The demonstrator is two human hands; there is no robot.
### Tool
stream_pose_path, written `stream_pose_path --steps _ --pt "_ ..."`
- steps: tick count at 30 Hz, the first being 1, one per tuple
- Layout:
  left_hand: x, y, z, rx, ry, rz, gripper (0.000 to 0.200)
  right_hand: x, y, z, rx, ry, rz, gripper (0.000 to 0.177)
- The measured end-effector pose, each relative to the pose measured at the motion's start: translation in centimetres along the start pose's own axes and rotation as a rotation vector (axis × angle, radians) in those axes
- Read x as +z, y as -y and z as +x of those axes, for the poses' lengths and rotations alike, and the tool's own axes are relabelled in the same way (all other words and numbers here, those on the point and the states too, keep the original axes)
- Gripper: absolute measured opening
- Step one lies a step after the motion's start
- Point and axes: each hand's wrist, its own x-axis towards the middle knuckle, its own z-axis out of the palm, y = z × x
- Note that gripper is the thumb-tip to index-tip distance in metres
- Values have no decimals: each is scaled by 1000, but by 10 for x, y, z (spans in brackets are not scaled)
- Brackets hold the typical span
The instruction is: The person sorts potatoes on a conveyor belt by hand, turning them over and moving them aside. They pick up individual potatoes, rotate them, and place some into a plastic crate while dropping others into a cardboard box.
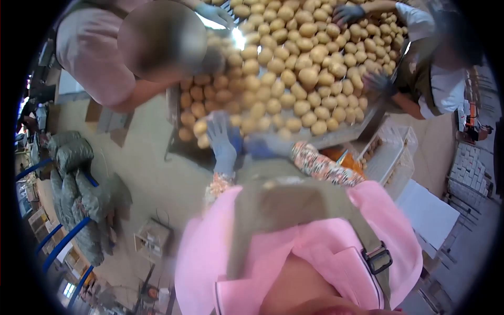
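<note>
Many potatoes (308, 77) lie spread over a sorting table (336, 137) in front of me. My left hand (223, 140), in a grey-blue glove, is at the table's near left edge, its fingers stretched out beside the nearest potatoes. Close to my waist, at the near edge, is my right hand (265, 146), also gloved; it is blurred and its fingers cannot be made out. Patterned sleeves cover both my forearms.
A co-worker (94, 52) leans over the table at the left, another (446, 68) at the right with gloved hands on potatoes. Crates (386, 152) stand at the right below the table. Filled sacks (73, 194) are on the left floor, near a box (152, 239).
</note>
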Motion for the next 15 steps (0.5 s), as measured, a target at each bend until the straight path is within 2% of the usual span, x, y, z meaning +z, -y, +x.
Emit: stream_pose_path --steps 1,2,3,4,5,7,8,9,10,12,13,14,15 --pt "-1 -4 4 -6 -27 -53 61 1 14 3 -192 -33 -442 24" --pt "4 -5 11 18 -76 -116 62 6 61 -16 -288 -193 -816 24" --pt "30 17 11 61 -82 -69 65 -13 66 -6 -680 -366 -884 24" --pt "46 46 1 39 86 112 70 -23 95 -15 -684 -475 -534 23" --pt "26 18 -5 33 67 243 76 -31 118 -32 -665 -540 -158 23" --pt "19 10 -7 37 64 283 76 -80 151 -53 -713 -1239 -1222 33" --pt "22 13 -8 -77 269 355 85 -90 167 -70 -412 -1286 -1322 37" --pt "24 15 -9 -96 266 369 86 -110 144 -59 -178 -1460 -1493 43" --pt "24 16 -5 -111 270 379 88 -105 138 -54 -190 -1480 -1480 43" --pt "2 0 -2 -105 278 381 85 -92 115 -50 -410 -1475 -1549 28" --pt "-3 -9 6 -103 287 370 81 -80 120 -40 -135 -1184 -1332 25" --pt "11 8 -1 -17 109 219 83 -68 128 -25 103 -895 -1089 21" --pt "10 6 7 -36 188 276 84 -33 145 -40 35 -998 -1017 24"
